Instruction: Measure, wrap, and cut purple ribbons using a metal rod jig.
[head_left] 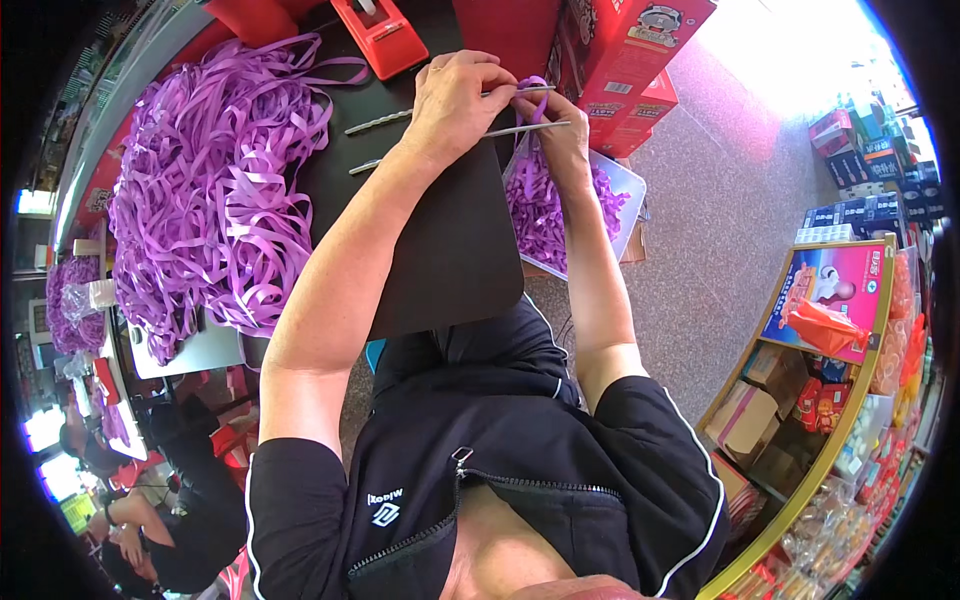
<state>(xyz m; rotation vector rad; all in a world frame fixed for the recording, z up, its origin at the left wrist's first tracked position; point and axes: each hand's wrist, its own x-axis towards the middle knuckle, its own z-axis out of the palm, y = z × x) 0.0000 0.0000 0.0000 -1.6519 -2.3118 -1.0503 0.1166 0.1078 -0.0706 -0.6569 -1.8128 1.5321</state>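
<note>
Two thin metal rods (378,122) stretch side by side across the far part of a black table (450,240). A purple ribbon (540,108) is looped at the rods' right ends. My left hand (452,105) reaches over the rods, thumb and fingers pinched on the ribbon near the far rod's tip. From the right, my right hand (565,145) closes on the same ribbon, its fingers partly hidden behind the rods and ribbon. Exactly how the ribbon wraps is too small to tell. A big tangled heap of purple ribbon (215,190) covers the table's left side.
Below my right forearm stands a white tub (628,212) holding many purple ribbon pieces (540,220). A red device (385,40) lies at the table's far edge. Red cartons (630,60) are stacked at far right. A display case (800,380) stands right; another person (150,530) sits lower left.
</note>
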